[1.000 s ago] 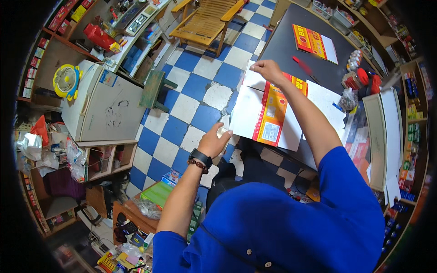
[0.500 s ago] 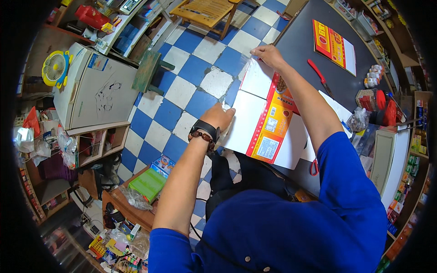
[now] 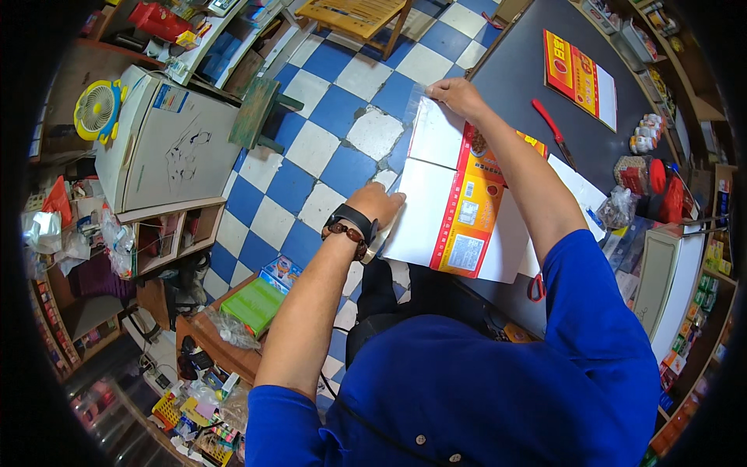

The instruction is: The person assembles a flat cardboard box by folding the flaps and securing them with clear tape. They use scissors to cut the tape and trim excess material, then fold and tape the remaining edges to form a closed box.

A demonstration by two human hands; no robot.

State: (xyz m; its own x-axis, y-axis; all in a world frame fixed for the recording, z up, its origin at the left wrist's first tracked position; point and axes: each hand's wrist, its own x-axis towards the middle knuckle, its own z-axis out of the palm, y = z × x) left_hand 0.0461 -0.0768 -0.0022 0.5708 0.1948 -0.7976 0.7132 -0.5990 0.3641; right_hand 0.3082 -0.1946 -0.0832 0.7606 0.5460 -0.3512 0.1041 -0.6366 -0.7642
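A flattened cardboard box, white with a red and yellow printed band, lies over the near left edge of the dark table, partly jutting past it. My right hand pinches a clear plastic strip at the cardboard's far left corner. The strip looks like tape or film and follows the left edge toward me. My left hand, with a black wristband and a beaded bracelet, is closed at the lower part of that edge; its fingertips seem to hold the strip's other end, partly hidden.
On the dark table lie a red-handled knife, another printed cardboard piece, red-handled scissors and a red-lidded jar. A green stool and a small white fridge stand to the left.
The view has shifted slightly. Both hands keep their places at the cardboard's left edge, and the clear strip shows a little more plainly by my right hand.
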